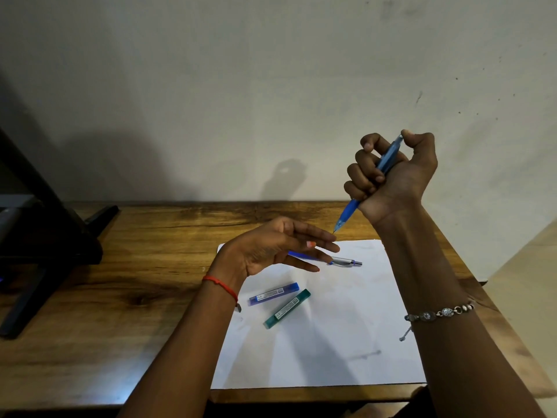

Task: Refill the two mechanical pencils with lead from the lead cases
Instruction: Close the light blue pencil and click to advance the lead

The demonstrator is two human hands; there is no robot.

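The right hand's fingers [366,170] were clamped in a fist round a blue pencil [382,167], the thumb set on its top end and the tip pointing down toward the left hand. The left hand's fingers [313,239] were spread and held nothing, the palm turned up just under that tip. Whether any lead showed at the tip was too fine to tell.

The right hand [391,176] was raised well above the surface [150,267]; the left hand [271,248] hovered over the far edge of a white sheet [346,327]. Behind its fingers the second pencil [340,260] lay on the sheet, partly hidden. Nearer the person, a blue case [274,294] and a green case [287,309] lay side by side on the paper, both seemingly closed.

The step looked like clicking the thumb to test or clear the pencil. To do it well, the pencil should stay steep, the clicks short, and the open palm close under the tip so that any lead fell into it and not onto the sheet. Thin lead snaps, so the catch should be soft.
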